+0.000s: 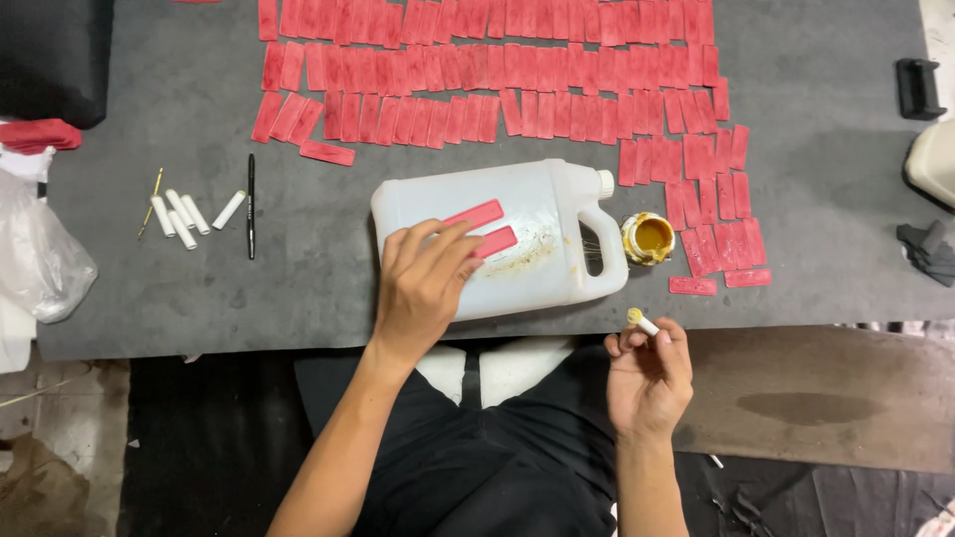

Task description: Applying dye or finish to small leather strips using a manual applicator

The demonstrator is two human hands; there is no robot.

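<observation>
Head view: left hand lies flat, fingers spread and released, pressing two red strips atop a white plastic jug lying on its side on the grey table. Right hand pinches a small white stick. The strips look thin, light and bendable, best lifted by their edges.

**Item count, work surface**

Counted: one white plastic jug lying flat; two red flat strips on it; one small open pot of yellow paste; five white short sticks; one black pen. Remaining red strips: too many to count.
</observation>
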